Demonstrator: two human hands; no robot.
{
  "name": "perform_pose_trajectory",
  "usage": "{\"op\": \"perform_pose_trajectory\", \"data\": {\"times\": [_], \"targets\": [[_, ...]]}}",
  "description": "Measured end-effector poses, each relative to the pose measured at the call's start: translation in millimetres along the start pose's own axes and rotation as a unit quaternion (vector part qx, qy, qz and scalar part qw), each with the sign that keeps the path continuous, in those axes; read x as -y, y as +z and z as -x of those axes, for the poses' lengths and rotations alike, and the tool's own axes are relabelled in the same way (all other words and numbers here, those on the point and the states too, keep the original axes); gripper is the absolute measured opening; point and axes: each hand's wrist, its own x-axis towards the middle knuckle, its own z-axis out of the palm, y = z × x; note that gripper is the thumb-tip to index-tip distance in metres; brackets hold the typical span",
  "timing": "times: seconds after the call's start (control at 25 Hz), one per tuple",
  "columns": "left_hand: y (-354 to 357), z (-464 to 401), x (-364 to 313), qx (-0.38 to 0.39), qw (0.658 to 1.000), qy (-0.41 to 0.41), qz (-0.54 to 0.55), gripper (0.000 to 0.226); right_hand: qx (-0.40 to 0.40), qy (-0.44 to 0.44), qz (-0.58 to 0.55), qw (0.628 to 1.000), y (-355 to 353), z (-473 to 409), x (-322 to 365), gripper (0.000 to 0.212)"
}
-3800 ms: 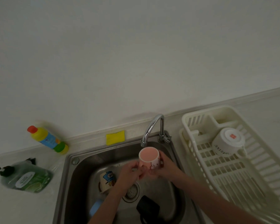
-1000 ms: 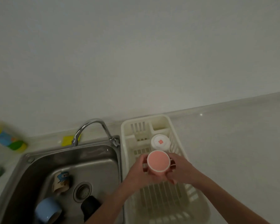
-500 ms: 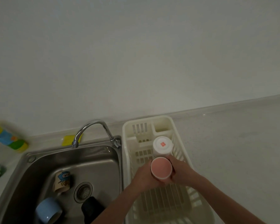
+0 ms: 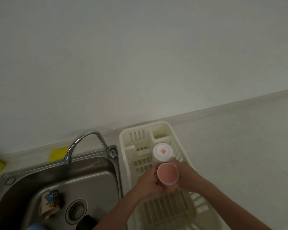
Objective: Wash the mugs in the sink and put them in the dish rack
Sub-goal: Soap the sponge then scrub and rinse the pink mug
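A pink mug (image 4: 168, 173) is held over the dish rack (image 4: 123, 156), bottom up, just in front of a white mug (image 4: 162, 152) that is already set upside down in the rack. The left hand (image 4: 148, 183) is curled round the pink mug's left side and the right hand (image 4: 186, 178) round its right side, so the mug is gripped between both. Whether the mug's rim has reached the rack floor cannot be told, as it is hidden by the hands.

As a judgement, the task is partly done: one mug is racked and a second is about to be set down beside it. To the left of the rack, in the sink (image 4: 90, 165), more mugs are left: a cartoon-printed mug (image 4: 50, 203) lying on its side, a dark mug (image 4: 86, 223) and a blue mug (image 4: 35, 227), both cut off by the frame edge. These are judged unwashed. The faucet (image 4: 83, 140) is seen behind the sink, with no water visible.
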Motion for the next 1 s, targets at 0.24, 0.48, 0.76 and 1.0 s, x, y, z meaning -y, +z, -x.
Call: {"op": "perform_pose_trajectory", "data": {"times": [0.24,0.48,0.76,1.0], "targets": [[-3,-11,9,0.016,1.000,0.007,-0.009,0.070,0.030,0.066,-0.078,0.994,-21,15,3,0.068],[0,-17,13,0.039,0.999,0.016,-0.030,0.079,0.037,0.098,-0.107,0.989,-25,17,1,0.068],[8,-23,13,0.015,1.000,-0.003,-0.024,0.072,0.021,0.103,-0.101,0.989,-17,15,-6,0.070],[11,-23,13,0.005,0.999,0.012,-0.044,0.080,0.029,0.081,-0.038,0.996,-8,10,-4,0.068]]}}
